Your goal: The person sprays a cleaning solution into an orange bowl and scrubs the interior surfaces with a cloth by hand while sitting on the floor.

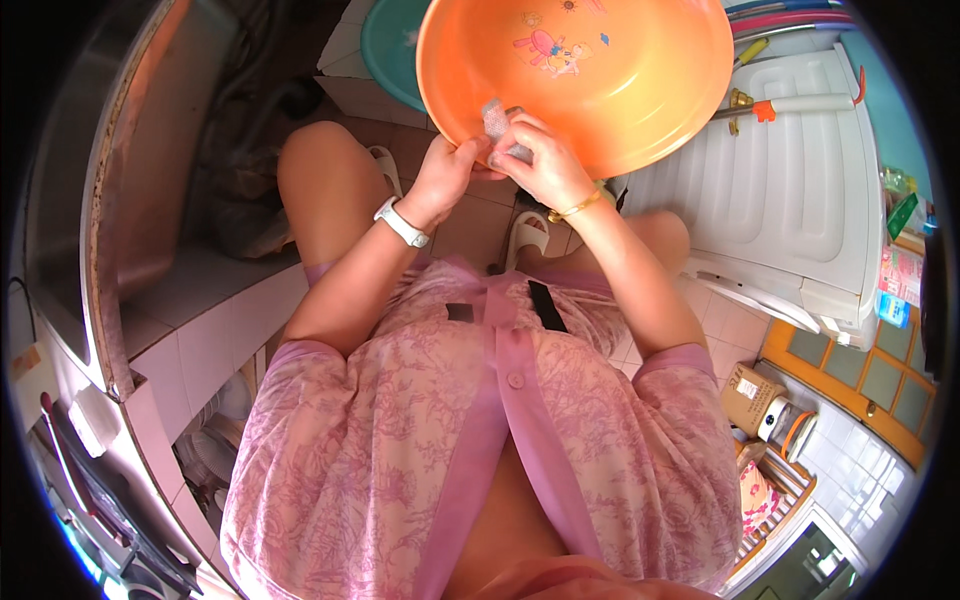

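My left hand, wearing a white watch, pinches a small whitish, textured piece of material between thumb and fingers. Opposite it, my right hand grips the same piece with bent fingers. A gold bracelet circles the right wrist. Part of the piece sticks up above the fingers, and the rest is partly hidden by them; what it is made of I cannot tell. Both hands are at the near rim of an orange plastic basin, whose inside bears printed cartoon figures. Whether they touch the rim is unclear.
A teal basin is partly behind the orange one. To the right stands a white ribbed-top appliance with a white-handled tool on it. At left is a tiled counter ledge. Slippers are on the tiled floor below.
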Demonstrator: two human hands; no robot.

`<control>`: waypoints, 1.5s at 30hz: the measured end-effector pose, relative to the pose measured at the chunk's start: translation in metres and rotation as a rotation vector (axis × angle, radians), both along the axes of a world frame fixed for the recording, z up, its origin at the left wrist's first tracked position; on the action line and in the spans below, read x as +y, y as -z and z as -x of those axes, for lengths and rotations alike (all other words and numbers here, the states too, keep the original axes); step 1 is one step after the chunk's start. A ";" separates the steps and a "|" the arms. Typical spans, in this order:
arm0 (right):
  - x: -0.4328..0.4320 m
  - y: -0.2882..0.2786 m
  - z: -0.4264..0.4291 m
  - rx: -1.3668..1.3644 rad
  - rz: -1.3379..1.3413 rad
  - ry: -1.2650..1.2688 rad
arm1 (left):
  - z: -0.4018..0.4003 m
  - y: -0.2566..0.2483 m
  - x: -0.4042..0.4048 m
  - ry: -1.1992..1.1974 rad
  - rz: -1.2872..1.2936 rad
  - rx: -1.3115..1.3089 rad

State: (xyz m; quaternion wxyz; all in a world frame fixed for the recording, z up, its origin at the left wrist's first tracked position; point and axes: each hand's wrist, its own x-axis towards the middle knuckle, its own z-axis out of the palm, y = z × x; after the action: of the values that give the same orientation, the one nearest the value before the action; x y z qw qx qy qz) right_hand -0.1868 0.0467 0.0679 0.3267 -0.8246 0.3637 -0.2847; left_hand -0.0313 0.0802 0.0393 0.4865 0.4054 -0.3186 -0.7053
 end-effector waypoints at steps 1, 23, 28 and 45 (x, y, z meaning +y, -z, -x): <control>-0.001 -0.003 0.007 0.026 0.006 -0.015 | 0.000 -0.004 0.001 -0.017 -0.019 0.026; -0.013 0.013 0.043 0.033 -0.022 0.027 | 0.001 -0.007 0.000 -0.078 0.023 0.012; -0.003 0.005 0.000 -0.002 0.063 0.068 | -0.004 -0.003 -0.001 -0.043 0.019 0.028; -0.018 -0.047 0.047 0.105 0.623 0.450 | -0.010 -0.010 -0.004 -0.090 0.003 0.239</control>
State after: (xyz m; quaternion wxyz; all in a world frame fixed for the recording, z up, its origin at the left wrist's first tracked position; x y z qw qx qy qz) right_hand -0.2342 0.0285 0.1148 -0.0294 -0.7974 0.4479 -0.4035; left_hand -0.0210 0.0757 0.0492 0.5530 0.3315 -0.2406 -0.7256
